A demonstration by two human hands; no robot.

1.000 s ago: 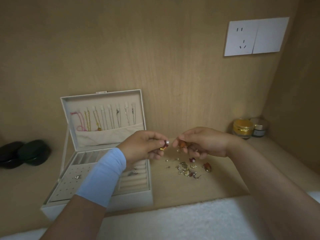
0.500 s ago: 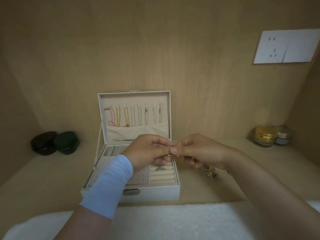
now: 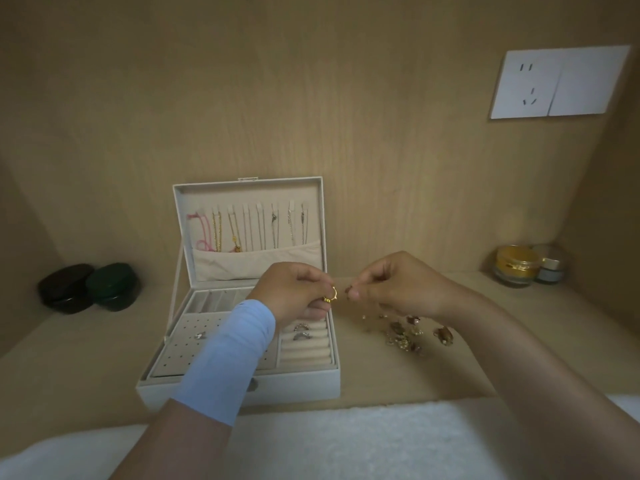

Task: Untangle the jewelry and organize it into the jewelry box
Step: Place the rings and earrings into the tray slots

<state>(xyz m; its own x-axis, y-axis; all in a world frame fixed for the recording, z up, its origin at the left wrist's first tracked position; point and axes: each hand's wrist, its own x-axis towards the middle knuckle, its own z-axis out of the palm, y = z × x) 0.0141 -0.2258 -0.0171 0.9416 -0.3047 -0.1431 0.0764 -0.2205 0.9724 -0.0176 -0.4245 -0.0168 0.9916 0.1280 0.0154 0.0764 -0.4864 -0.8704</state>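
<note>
2 dark cases [image 3: 112, 287] sit left, 2 small jars [image 3: 517, 265] right, a white socket [image 3: 526, 84] on the wall.

Cream jewelry box [image 3: 294, 386], gold ring [image 3: 330, 295], pale-blue sleeve [image 3: 228, 355] — black case [image 3: 64, 287], green case [image 3: 112, 285].

one jewelry box [image 3: 298, 386], two dark cases [image 3: 65, 289], two jars [image 3: 517, 265], perhaps three rings [image 3: 302, 336]

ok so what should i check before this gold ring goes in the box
1. Gold ring gripped: ok, the left hand pinches it.
2. Ring free of the small dark piece in the right hand: cannot tell; a gap shows, a fine link would not.
3. Jewelry box lid open: ok.
4. Free ring slots: ok, bare rows below two rings.
5. Everything sorted: not ok, a pile lies on the shelf.
</note>
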